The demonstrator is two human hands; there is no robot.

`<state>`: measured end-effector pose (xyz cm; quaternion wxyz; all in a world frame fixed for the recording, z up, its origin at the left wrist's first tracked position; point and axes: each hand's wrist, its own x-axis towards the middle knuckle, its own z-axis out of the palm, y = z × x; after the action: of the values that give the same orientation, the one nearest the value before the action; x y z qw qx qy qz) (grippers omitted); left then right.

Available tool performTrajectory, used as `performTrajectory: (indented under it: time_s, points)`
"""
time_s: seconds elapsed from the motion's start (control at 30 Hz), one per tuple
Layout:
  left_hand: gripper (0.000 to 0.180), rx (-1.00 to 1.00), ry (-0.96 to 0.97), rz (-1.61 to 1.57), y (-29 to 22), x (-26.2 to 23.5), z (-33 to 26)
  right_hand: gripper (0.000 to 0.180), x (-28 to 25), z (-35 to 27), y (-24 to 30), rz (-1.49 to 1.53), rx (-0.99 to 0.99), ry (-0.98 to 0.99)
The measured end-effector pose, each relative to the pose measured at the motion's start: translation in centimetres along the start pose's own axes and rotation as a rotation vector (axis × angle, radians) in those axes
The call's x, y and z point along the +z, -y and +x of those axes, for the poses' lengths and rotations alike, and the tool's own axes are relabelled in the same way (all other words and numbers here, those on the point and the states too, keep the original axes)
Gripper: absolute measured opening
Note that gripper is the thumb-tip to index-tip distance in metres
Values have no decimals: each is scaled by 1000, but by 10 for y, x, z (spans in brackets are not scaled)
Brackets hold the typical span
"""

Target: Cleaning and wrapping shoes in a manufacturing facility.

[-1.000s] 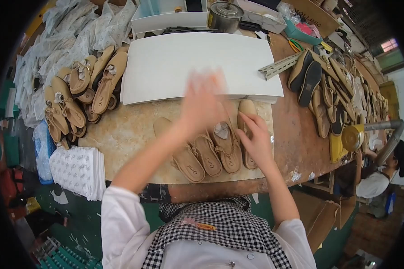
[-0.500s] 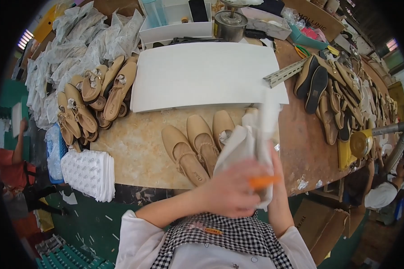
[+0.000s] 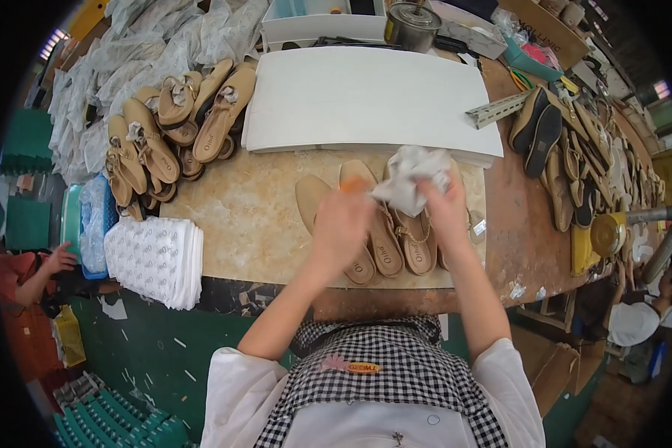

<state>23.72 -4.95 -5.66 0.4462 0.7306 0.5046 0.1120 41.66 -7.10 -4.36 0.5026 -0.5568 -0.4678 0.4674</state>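
The crumpled wad of thin whitish paper (image 3: 405, 179) is pinched in the right hand (image 3: 446, 213), above a row of tan, square-toed leather slip-on shoes (image 3: 386, 250) and on the near side of the landmark, a broad stack of flat white sheets (image 3: 366, 97). Half a second ago the paper was a looser, larger sheet down by the apron; now it is bunched up over the row, so the work seems to have shifted from gathering the paper to handling it at the shoes. The left hand (image 3: 341, 231) is blurred, its fingers bent near a small orange object (image 3: 357, 184); whether it grips that or touches the paper, I cannot tell.

Counted: one wad, one orange object, four shoes in the row, the rightmost mostly hidden. One white sheet stack, with one perforated grey metal strip (image 3: 496, 110) at its right end, one round metal can (image 3: 412, 28) beyond it, and one folded pile of printed white tissue (image 3: 153, 261) on its near left. Tan shoe heaps: one left (image 3: 149, 142), one right, both too overlapped to count.
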Motion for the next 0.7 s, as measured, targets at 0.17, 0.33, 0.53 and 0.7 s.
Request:
performTrajectory:
  time_s: [0.17, 0.33, 0.53, 0.7]
  points:
    - [46, 324, -186, 638, 9, 88, -57, 30, 7, -15, -38, -843, -283, 334]
    - [63, 334, -178, 701, 16, 101, -54, 33, 41, 7, -66, -1296, -565, 282]
    - [68, 338, -177, 724, 15, 100, -56, 42, 15, 13, -25, -665, -254, 392]
    - [60, 466, -122, 694, 14, 69, -36, 54, 40, 25, -59, -1171, -295, 74]
